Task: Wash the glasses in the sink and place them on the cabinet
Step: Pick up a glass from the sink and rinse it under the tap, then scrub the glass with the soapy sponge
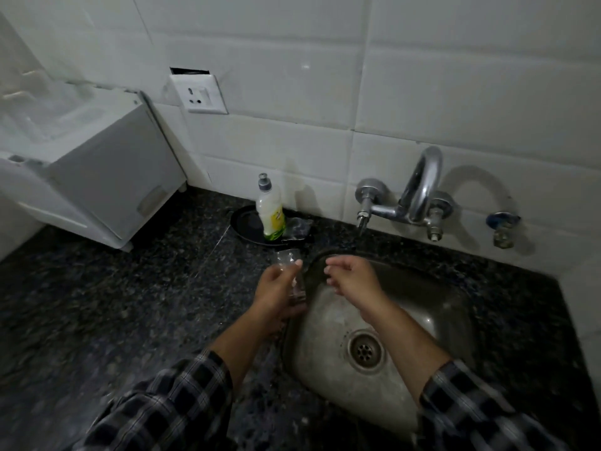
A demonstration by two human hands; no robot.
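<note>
At far left, a white appliance point(107, 177) stands on the dark speckled stone desk point(97, 304) against the tiled wall; no marking on it is legible. To its right, a white wall socket point(199, 94) with a switch is fitted to the tiles. Below the socket, a black round tray point(242, 224) sits on the desk at the wall and carries an upright dish soap bottle point(270, 209) with a grey cap. The bottle's yellow-green label is too blurred to read. A crumpled clear packet point(297, 227) lies just beside the bottle. Further right, the left hand point(276, 294) grips a clear drinking glass point(291, 275), fingers wrapped around its lower body. The glass is tilted, mouth pointing away from the person, and is positioned over the left rim of the steel sink point(432, 307). The right hand point(353, 279) hovers over the basin, just beside the glass but not touching it, fingers loosely curled and holding nothing. The drain point(366, 351) lies below the right forearm. A chrome wall tap point(419, 190) is mounted above the sink, and a separate small valve point(502, 226) projects from the wall to its right. Both forearms wear checked sleeves point(481, 411).
</note>
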